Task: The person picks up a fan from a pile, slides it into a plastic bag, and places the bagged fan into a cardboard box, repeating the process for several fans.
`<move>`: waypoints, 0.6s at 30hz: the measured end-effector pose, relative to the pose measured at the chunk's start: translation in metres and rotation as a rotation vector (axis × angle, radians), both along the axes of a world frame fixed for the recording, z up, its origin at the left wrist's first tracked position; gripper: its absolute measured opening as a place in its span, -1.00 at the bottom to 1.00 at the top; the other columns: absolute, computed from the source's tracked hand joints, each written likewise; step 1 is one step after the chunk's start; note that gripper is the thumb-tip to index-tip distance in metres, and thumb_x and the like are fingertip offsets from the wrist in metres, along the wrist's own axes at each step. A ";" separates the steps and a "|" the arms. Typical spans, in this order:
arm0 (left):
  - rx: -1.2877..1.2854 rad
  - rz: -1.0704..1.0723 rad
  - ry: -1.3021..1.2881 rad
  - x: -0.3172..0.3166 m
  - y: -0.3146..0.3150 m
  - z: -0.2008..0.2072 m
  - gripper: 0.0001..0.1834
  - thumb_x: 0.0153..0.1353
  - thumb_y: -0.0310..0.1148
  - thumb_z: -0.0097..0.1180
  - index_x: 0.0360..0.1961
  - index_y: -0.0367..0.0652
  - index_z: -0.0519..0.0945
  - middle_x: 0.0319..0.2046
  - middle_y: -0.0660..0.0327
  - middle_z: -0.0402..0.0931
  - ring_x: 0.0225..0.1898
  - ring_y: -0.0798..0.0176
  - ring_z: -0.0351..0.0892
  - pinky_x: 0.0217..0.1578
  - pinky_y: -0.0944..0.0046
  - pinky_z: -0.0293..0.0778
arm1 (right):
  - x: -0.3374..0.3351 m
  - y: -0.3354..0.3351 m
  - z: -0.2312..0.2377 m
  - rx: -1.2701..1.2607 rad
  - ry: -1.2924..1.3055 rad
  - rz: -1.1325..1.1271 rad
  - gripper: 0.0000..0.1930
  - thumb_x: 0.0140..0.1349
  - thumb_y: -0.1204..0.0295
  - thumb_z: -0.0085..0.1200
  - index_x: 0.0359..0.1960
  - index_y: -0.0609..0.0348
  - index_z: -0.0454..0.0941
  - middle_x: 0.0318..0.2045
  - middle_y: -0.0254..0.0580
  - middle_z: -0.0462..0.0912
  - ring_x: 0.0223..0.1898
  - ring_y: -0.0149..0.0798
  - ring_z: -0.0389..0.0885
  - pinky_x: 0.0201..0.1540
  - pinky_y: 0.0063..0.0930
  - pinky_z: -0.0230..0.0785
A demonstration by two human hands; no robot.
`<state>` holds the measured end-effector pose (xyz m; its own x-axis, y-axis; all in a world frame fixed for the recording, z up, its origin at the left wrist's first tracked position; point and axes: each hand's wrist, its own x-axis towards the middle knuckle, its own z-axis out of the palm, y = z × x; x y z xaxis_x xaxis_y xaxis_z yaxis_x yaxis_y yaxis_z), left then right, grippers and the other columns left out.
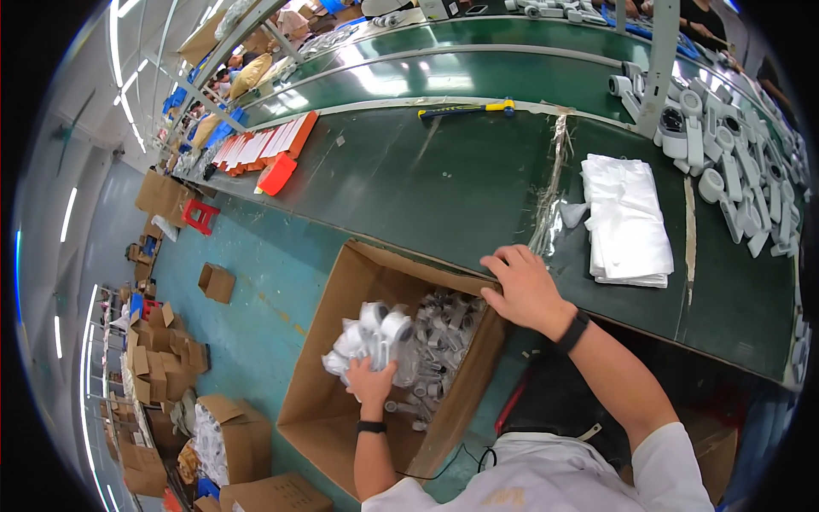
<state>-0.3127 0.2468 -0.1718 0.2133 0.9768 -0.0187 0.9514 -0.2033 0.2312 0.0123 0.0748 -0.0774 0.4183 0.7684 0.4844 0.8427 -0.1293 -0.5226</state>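
White bagged parts (375,334) were gripped by the left hand (372,381) inside a cardboard box (320,401) on the teal floor (256,290). The right hand (525,286) was laid flat, fingers spread, on the edge of the green counter (426,179), holding nothing. A stack of white bags (627,222) was seen nearby.

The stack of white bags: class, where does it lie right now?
In the head view the stack of white bags lies on the green table, up and to the right of the right hand, beside the heap of grey parts.
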 end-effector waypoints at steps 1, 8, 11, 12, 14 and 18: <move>-0.078 -0.006 0.073 0.003 0.007 -0.014 -0.21 -0.18 0.18 0.27 0.02 -0.14 0.61 0.17 0.06 0.34 0.21 -0.22 0.23 0.08 -0.48 0.17 | 0.001 0.012 -0.004 -0.109 -0.060 -0.033 -0.54 -0.02 0.37 0.29 -0.03 0.11 0.50 -0.14 -0.16 0.46 -0.03 -0.10 0.42 -0.06 -0.25 0.29; -0.342 0.051 0.241 0.033 0.051 -0.122 -0.21 -0.15 0.21 0.21 0.12 0.02 0.58 0.20 0.12 0.34 0.23 -0.22 0.24 0.07 -0.50 0.18 | -0.007 0.044 -0.005 -0.314 -0.122 -0.083 -0.42 -0.13 0.41 0.34 0.02 0.09 0.43 -0.15 -0.15 0.38 -0.07 -0.08 0.36 -0.08 -0.25 0.22; -0.449 0.112 0.266 0.051 0.059 -0.174 -0.17 -0.13 0.22 0.20 0.18 0.04 0.52 0.24 0.12 0.31 0.28 -0.19 0.22 0.09 -0.51 0.17 | -0.002 0.046 -0.006 -0.343 -0.038 -0.055 -0.42 -0.16 0.49 0.30 0.01 0.08 0.42 -0.13 -0.13 0.37 -0.05 -0.07 0.35 -0.07 -0.23 0.21; -0.509 0.163 0.260 0.058 0.063 -0.189 -0.13 -0.14 0.23 0.20 0.22 0.02 0.49 0.26 0.10 0.30 0.30 -0.19 0.20 0.11 -0.50 0.17 | 0.000 0.047 -0.006 -0.339 0.001 -0.033 -0.42 -0.16 0.52 0.29 0.01 0.08 0.42 -0.13 -0.13 0.37 -0.05 -0.06 0.34 -0.07 -0.23 0.20; -0.575 0.181 0.264 0.075 0.068 -0.212 -0.12 -0.13 0.22 0.18 0.25 0.05 0.46 0.29 0.10 0.27 0.32 -0.20 0.18 0.14 -0.50 0.14 | 0.002 0.047 -0.002 -0.373 0.026 -0.047 -0.43 -0.17 0.53 0.27 -0.01 0.07 0.43 -0.14 -0.14 0.38 -0.06 -0.06 0.35 -0.08 -0.22 0.19; -0.633 0.319 0.227 0.095 0.085 -0.268 -0.17 -0.07 0.20 0.12 0.22 -0.02 0.48 0.29 0.05 0.29 0.30 -0.11 0.25 0.22 -0.31 0.17 | 0.001 0.053 0.002 -0.431 0.059 -0.061 -0.44 -0.22 0.53 0.28 -0.05 0.06 0.45 -0.18 -0.17 0.39 -0.12 -0.08 0.35 -0.10 -0.23 0.16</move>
